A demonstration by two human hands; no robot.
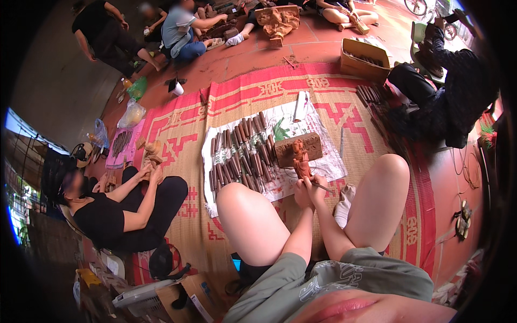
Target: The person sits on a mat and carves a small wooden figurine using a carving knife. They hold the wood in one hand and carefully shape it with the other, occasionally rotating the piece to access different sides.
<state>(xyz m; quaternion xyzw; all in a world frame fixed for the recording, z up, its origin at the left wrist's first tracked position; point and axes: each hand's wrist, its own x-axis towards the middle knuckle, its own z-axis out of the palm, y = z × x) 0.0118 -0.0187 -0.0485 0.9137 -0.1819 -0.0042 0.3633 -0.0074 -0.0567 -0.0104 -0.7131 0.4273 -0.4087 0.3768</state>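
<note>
A small reddish-brown carved wooden figurine [300, 160] stands upright between my knees, in front of a brown wooden block [285, 154]. My left hand [303, 195] is closed at the figurine's lower end. Close against it, my right hand [316, 183] is closed around a thin carving chisel [325, 187], whose shaft sticks out to the right. Fingers of both hands overlap, so the chisel's tip is hidden. Left of the block, several carving chisels with dark wooden handles [246, 156] lie in rows on a white cloth [329, 173].
A patterned red and tan mat [188, 126] covers the floor. At my left a seated person [124, 210] holds a wooden carving [153, 151]. Another person in dark clothes [458, 91] sits at the right, near a cardboard box of tools [353, 60]. Several people work at the back.
</note>
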